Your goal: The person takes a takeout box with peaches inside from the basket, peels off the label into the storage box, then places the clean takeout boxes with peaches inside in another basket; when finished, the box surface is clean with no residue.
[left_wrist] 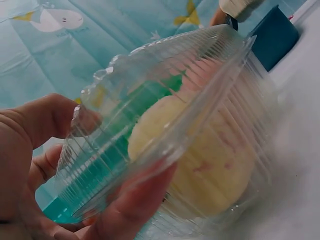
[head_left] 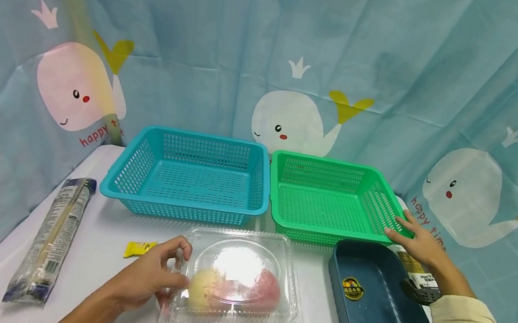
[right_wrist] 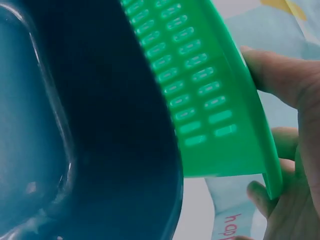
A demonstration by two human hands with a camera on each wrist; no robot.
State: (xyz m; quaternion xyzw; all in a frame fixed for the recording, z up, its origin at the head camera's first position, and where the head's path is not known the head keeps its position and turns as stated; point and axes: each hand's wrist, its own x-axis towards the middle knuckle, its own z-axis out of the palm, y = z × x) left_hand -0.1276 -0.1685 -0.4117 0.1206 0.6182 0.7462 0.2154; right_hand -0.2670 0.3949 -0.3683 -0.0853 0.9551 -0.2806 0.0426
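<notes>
A clear plastic clamshell box (head_left: 249, 240) lies at the front middle, with round yellow and pink peach-like pieces (left_wrist: 200, 165) inside it. My left hand (head_left: 154, 278) grips the box's left side; in the left wrist view its thumb and fingers close round the clear edge. The near side of the box is raised in that view. To the right, my right hand (head_left: 418, 246) holds the right end rim of a green perforated basket (head_left: 328, 230). In the right wrist view, the thumb lies on the basket's rim and fingertips (right_wrist: 260, 195) curl past its lower corner.
Left of the green basket stands a blue perforated basket (head_left: 185, 211). A dark blue tub (head_left: 382, 306) sits at front right, a printed packet (head_left: 422, 276) beside it. A long printed package (head_left: 52, 238) and a small yellow packet (head_left: 139, 249) lie left. A whale-print curtain (head_left: 215, 43) hangs behind.
</notes>
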